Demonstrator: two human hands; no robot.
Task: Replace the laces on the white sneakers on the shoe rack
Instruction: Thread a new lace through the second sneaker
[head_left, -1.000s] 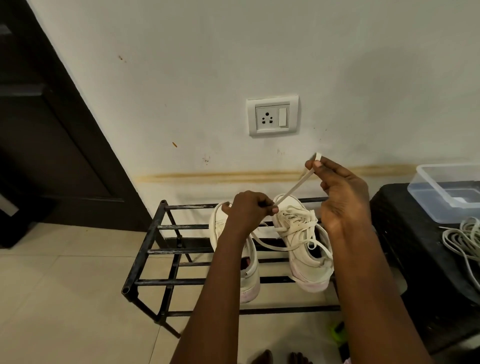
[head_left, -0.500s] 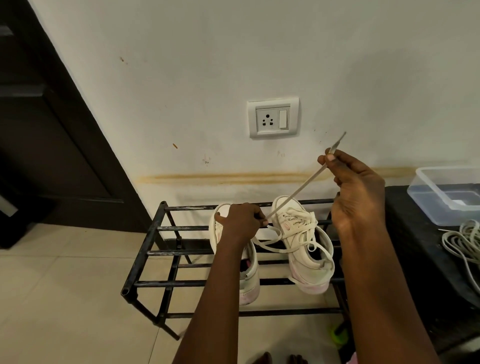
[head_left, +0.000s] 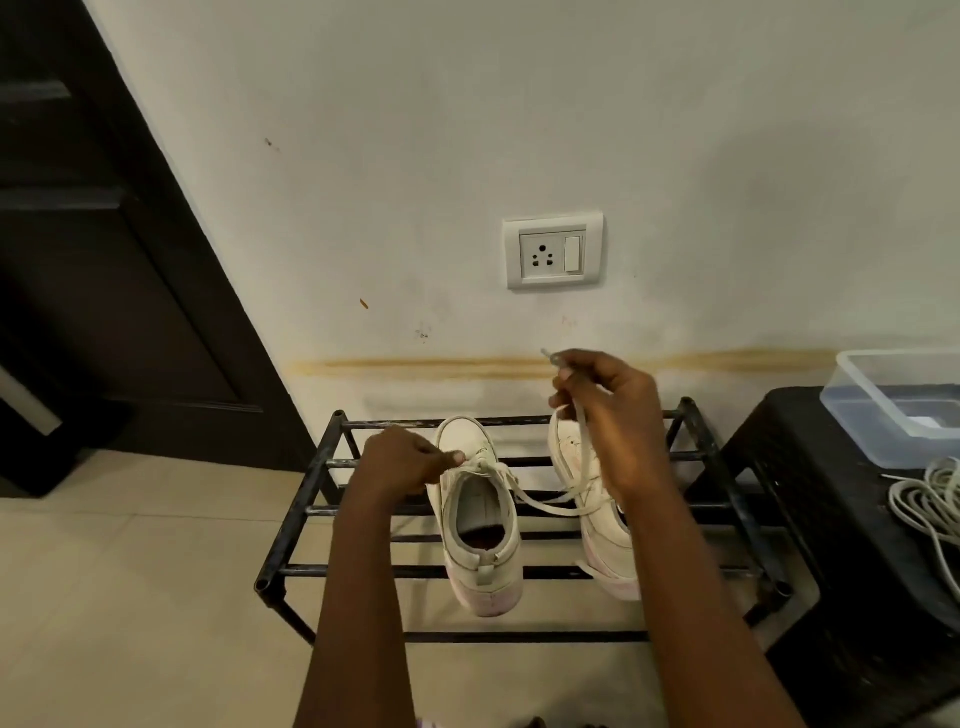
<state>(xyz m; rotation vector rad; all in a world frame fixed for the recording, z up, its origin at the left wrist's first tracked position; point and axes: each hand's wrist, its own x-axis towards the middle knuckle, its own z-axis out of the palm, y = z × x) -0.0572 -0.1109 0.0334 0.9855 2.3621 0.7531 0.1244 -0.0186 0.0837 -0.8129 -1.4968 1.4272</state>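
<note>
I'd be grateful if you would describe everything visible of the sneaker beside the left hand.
The sneaker is white, with a pink-tinged sole at the heel and a heel tab. It sits upright on the bars of the black rack, toe to the wall, opening facing up. The left hand pinches a white lace at its eyelets; the right hand holds the lace's far end.

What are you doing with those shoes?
A person is working on the laces of two white sneakers that sit on a black shoe rack. The left hand pinches a lace at the front of the left sneaker. The right hand holds a lace end up above the right sneaker, and the lace hangs loose across the two shoes. A bundle of white cord lies on the dark stool at the right.
</note>
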